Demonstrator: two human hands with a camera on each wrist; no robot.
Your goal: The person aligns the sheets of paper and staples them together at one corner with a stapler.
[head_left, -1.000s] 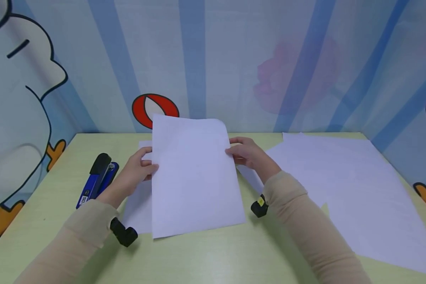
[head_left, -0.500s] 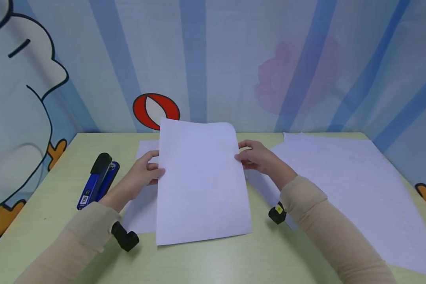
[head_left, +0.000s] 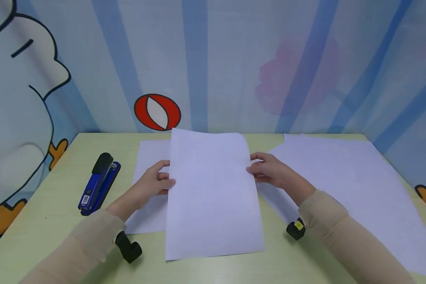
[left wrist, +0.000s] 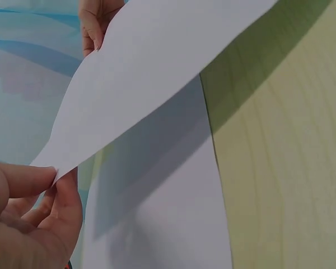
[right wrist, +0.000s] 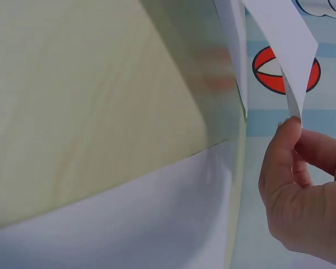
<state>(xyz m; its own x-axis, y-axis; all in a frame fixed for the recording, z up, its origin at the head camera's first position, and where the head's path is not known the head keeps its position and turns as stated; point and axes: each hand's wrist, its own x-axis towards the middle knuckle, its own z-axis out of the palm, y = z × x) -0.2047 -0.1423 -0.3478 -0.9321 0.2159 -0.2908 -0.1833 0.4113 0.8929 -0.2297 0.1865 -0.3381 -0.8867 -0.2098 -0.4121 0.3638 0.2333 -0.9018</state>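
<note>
A white sheet of paper (head_left: 213, 197) is held up above the table between both hands. My left hand (head_left: 152, 182) pinches its left edge; in the left wrist view the thumb (left wrist: 36, 178) lies on top and fingers are beneath. On the opposite edge, my right hand (head_left: 273, 170) pinches the sheet between thumb and fingers, as the right wrist view also shows at the paper's corner-like fold (right wrist: 294, 73). Partly hidden behind the held sheet, another white sheet (head_left: 145, 213) lies on the table. Whether the held paper is one layer or more, I cannot tell.
A blue and black stapler (head_left: 98, 185) lies on the left of the table (head_left: 56, 236). Several overlapping white sheets (head_left: 355, 189) cover the right side. A patterned blue curtain (head_left: 227, 59) hangs behind the table's far edge.
Both hands have brought the held sheet to the right and nearer the body, lower in the head view. More of the sheet on the table and the whole stapler now show.
</note>
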